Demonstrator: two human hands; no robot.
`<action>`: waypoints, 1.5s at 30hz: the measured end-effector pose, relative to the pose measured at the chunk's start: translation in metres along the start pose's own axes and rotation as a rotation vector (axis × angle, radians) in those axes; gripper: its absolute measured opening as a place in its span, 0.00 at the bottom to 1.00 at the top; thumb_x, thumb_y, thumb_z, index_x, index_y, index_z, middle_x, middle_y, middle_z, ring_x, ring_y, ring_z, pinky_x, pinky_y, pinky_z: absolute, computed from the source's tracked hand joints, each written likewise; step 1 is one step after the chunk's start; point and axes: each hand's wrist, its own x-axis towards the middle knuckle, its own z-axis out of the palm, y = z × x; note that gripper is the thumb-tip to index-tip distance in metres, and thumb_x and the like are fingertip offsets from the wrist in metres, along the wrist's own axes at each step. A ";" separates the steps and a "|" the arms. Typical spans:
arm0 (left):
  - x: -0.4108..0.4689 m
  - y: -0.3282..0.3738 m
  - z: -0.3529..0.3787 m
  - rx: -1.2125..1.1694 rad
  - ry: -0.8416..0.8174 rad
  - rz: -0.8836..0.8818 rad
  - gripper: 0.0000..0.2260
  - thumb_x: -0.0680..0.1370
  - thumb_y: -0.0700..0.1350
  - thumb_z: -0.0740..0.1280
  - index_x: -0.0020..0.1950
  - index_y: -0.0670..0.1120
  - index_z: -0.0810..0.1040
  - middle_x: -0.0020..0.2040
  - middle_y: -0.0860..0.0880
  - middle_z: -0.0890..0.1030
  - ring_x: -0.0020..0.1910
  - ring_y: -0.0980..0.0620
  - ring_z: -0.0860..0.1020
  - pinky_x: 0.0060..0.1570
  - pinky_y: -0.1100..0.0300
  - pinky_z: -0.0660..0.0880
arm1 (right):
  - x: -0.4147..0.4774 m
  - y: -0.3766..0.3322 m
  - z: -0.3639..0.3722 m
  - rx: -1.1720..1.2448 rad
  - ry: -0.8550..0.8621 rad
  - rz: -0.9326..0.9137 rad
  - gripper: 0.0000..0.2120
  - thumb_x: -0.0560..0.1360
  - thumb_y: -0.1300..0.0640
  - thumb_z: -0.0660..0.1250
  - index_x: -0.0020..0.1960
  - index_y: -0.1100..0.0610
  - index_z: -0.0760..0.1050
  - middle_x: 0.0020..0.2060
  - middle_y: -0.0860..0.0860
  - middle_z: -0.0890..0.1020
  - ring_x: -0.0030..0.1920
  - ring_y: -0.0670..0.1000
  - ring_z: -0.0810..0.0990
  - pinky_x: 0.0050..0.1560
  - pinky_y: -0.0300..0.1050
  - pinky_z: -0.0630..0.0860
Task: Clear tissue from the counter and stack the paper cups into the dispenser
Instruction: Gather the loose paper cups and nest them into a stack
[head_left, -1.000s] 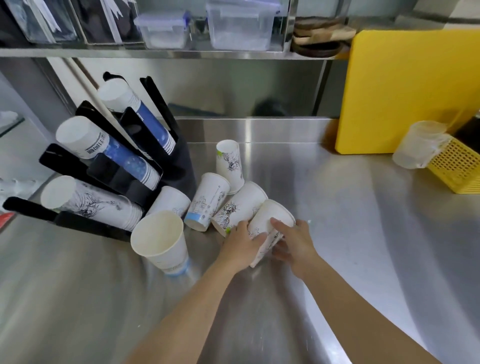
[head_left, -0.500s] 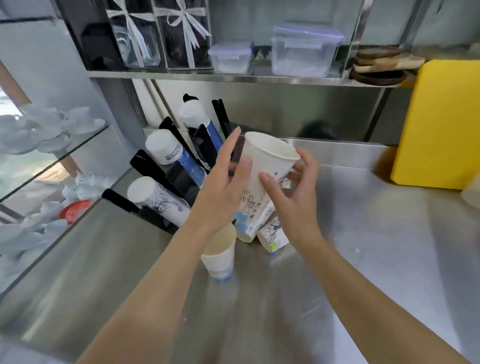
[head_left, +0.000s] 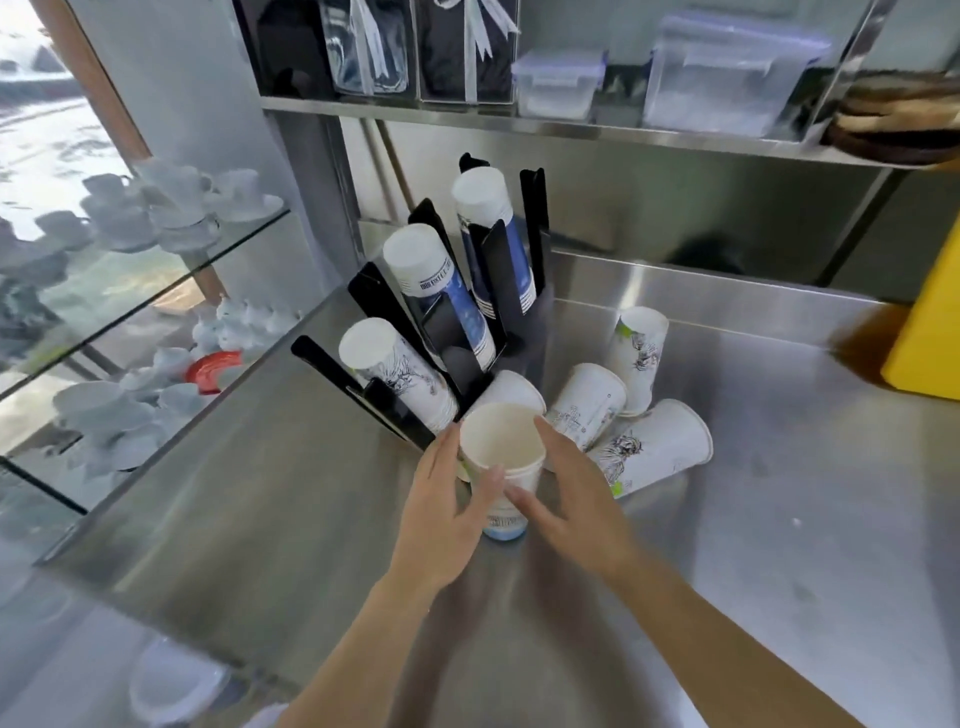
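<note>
Centre of the frame, on the brushed stainless-steel worktop (head_left: 779, 519): upright white paper cup with an open mouth (head_left: 501, 447), nested in a second cup whose blue-banded base (head_left: 504, 525) shows below. Left hand (head_left: 441, 514) and right hand (head_left: 571, 499) cupped on either side of it, fingers spread and curved, thumbs meeting across the near wall. Grip of each hand wide and loose; contact with the cup likely at the fingertips, but too blurred to tell a firm hold.

Just right of the hands: three loose white paper cups with black sketch prints. One tipped on its side (head_left: 649, 449), mouth toward the right; one leaning (head_left: 589, 405); one standing upside down (head_left: 641, 353) further back. Another plain white cup (head_left: 511, 389) directly behind the held one, against the rack.

Upper left of centre: black slotted cup dispenser (head_left: 483, 291) with three slanted stacks, bases upward. Lowest stack white with sketch print (head_left: 397, 374), middle stack white and blue (head_left: 441, 296), rear stack white and blue (head_left: 493, 239).

Far left: glass shelves with white china cups (head_left: 156, 208). Top: metal shelf (head_left: 571, 124) with clear lidded plastic boxes (head_left: 722, 78). Right edge: yellow board (head_left: 930, 332) standing on the worktop.
</note>
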 end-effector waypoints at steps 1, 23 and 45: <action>-0.001 -0.002 0.000 -0.007 0.020 -0.010 0.25 0.76 0.61 0.60 0.68 0.49 0.68 0.65 0.52 0.73 0.66 0.55 0.68 0.65 0.63 0.64 | -0.001 0.001 0.000 -0.025 0.003 -0.005 0.34 0.71 0.37 0.61 0.71 0.52 0.58 0.69 0.52 0.69 0.68 0.50 0.68 0.66 0.57 0.68; 0.080 0.065 0.161 0.384 -0.410 -0.120 0.26 0.79 0.55 0.56 0.72 0.43 0.58 0.72 0.40 0.66 0.70 0.40 0.63 0.68 0.46 0.57 | -0.005 0.106 -0.071 0.622 0.433 0.885 0.46 0.67 0.49 0.73 0.72 0.40 0.43 0.40 0.51 0.75 0.39 0.52 0.75 0.37 0.48 0.77; 0.084 0.135 -0.006 0.018 0.115 0.296 0.23 0.74 0.65 0.52 0.68 0.71 0.51 0.36 0.57 0.79 0.34 0.60 0.78 0.40 0.50 0.77 | 0.051 -0.054 -0.094 0.522 0.495 -0.024 0.31 0.68 0.54 0.72 0.60 0.34 0.58 0.52 0.43 0.75 0.48 0.37 0.77 0.41 0.30 0.75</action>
